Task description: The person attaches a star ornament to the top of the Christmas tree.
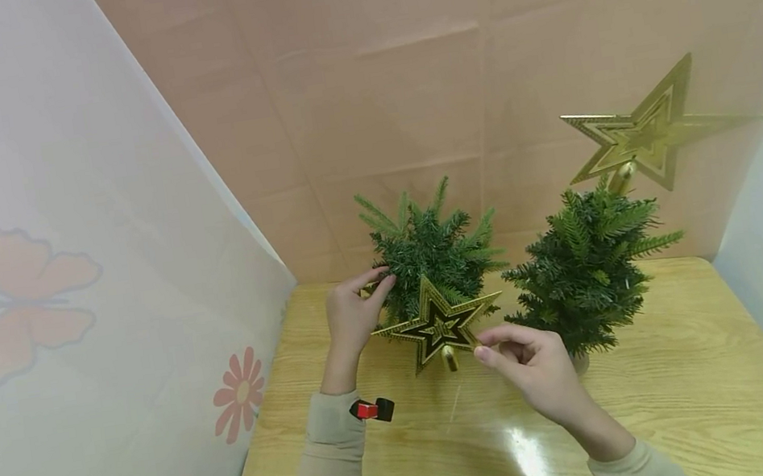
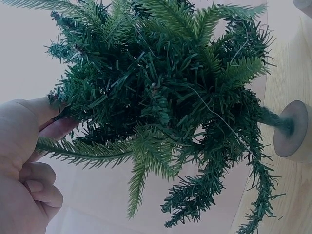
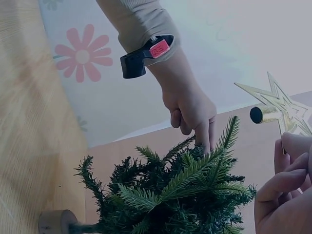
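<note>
A small artificial Christmas tree stands near the back of the table, and my left hand pinches the tip of one of its branches between thumb and forefinger. In the left wrist view, the tree's round wooden base shows on the table. My right hand pinches one point of a gold star tree topper and holds it up in front of the tree. The topper's hollow socket shows its dark opening in the right wrist view.
To the right stands a second small tree with another gold star tilted on its top. A pink cloth backdrop rises behind the table. A printed white panel borders the left side.
</note>
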The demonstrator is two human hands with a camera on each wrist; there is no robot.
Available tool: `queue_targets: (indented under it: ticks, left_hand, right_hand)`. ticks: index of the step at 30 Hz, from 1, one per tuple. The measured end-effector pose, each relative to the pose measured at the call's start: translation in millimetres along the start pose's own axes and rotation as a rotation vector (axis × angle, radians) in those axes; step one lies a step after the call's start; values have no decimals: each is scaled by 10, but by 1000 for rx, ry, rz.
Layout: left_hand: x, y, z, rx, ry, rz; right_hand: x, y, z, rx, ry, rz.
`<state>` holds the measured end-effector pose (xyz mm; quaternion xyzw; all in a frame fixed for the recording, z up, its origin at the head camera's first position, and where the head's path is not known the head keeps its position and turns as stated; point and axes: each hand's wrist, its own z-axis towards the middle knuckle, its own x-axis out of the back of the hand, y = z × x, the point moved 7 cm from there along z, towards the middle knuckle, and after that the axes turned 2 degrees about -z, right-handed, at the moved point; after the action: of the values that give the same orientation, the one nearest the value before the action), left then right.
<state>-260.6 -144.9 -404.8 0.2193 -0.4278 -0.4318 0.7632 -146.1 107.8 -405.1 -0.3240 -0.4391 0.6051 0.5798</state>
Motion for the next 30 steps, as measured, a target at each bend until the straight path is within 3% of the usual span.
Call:
queue_targets:
  ticks: [10,30]
  left_hand:
    - [4,-31,-5,-23,9,-10]
    - [0,-18,-22,7,9,22]
  right_hand:
    - [15,-32,91,-33,34,-7]
    - [65,-44,334,-69,108,-31]
